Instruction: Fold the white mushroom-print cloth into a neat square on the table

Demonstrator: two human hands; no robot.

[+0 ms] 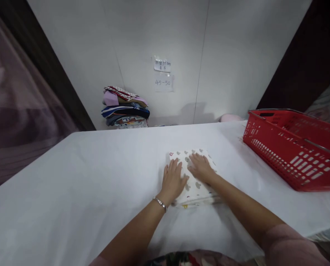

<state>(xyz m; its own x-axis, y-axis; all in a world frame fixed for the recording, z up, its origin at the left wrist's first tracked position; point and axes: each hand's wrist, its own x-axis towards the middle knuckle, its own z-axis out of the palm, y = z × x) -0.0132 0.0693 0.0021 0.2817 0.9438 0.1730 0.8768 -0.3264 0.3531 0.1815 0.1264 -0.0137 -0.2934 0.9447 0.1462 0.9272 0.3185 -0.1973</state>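
Note:
A folded white cloth (196, 186) printed with small grey and red motifs lies on the white table (84, 173) just right of centre. Both my hands rest flat on top of it, side by side. My left hand (173, 180), with a silver bracelet at the wrist, covers its left half with fingers stretched forward. My right hand (200, 167) lies on its upper right part, fingers also extended and slightly spread. Neither hand grips the cloth.
A red plastic basket (292, 147) stands on the table at the right. A stack of folded coloured clothes (125, 108) sits against the white wall at the back. Two paper notes (163, 75) hang on the wall. A sheer curtain hangs at the left.

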